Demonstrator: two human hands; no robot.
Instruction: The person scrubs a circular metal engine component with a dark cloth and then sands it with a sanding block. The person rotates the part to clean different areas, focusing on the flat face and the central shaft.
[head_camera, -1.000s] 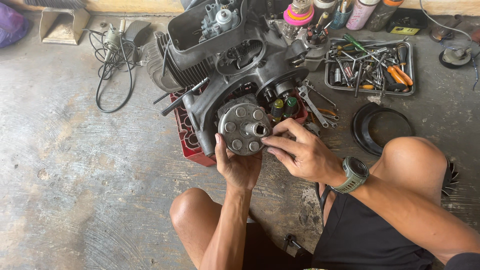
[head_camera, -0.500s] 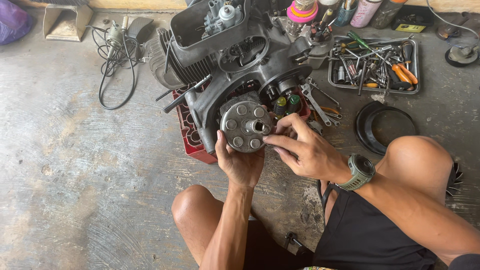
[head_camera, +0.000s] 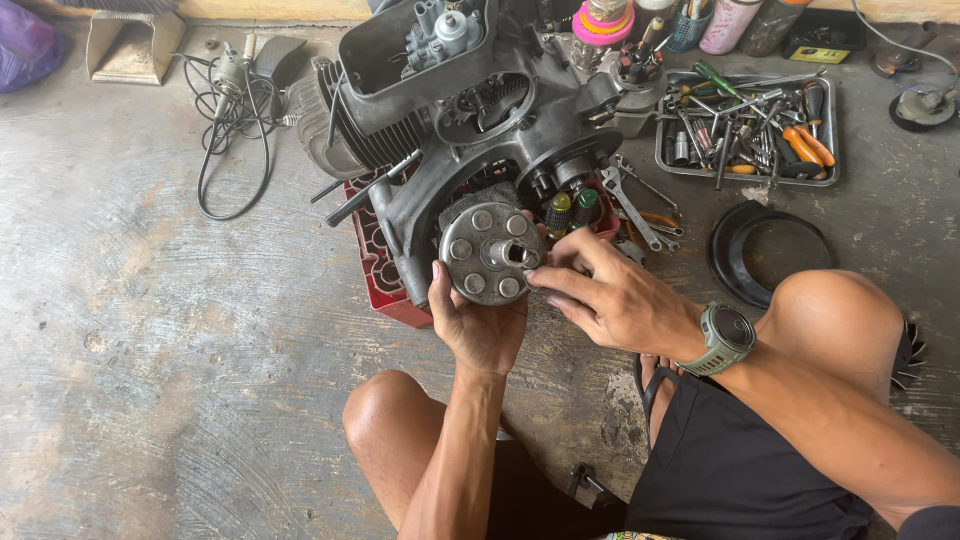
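ITEM: metal disc (head_camera: 490, 254), held vs engine (head_camera: 470, 120) side | L hand (head_camera: 482, 325) cups it underneath, same as 1 s ago | R hand (head_camera: 610, 297) fingertips now pinching hub | fitting ongoing, prob.

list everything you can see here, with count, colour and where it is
round metal drum: 1, grey, held against the engine
engine: 1, dark grey, top centre on the floor
crate: 1, red, under the engine
tool tray: 1, metal, top right, full of hand tools
rubber ring: 1, black, right of the engine
wrenches: several, silver, beside the engine
cable: 1, black, upper left
concrete floor: grey
wristwatch: 1, green, right wrist
left hand: cups the drum from below
right hand: fingers at the drum's centre
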